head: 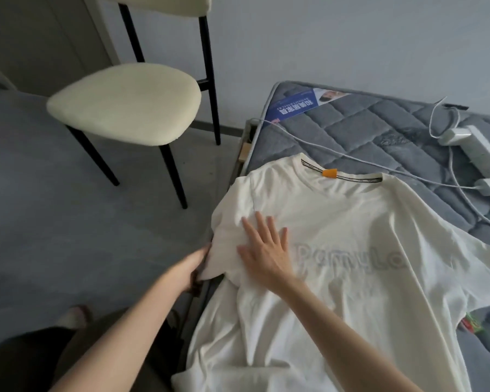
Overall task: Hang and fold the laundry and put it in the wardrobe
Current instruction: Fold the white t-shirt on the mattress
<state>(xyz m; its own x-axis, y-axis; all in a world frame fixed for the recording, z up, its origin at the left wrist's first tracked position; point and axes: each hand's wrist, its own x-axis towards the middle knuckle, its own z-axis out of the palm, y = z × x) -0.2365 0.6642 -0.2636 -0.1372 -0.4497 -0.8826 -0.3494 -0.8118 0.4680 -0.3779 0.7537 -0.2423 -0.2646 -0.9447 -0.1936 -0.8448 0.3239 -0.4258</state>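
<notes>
A cream T-shirt (351, 227) with grey lettering lies spread front-up on the grey quilted mattress (351, 123), its collar towards the wall and an orange tab at the neck. My right hand (266, 247) lies flat with straight, spread fingers on the chest of the shirt, near its left shoulder. At the mattress edge my left hand (191, 268) grips the end of the shirt's left sleeve, with its fingers tucked under the cloth and partly hidden.
A cream padded chair (125, 103) on black legs stands on the grey floor left of the bed. A white power strip (481, 148), chargers and cables lie on the mattress at the right. A small red and green thing (471, 323) shows by the shirt's right edge.
</notes>
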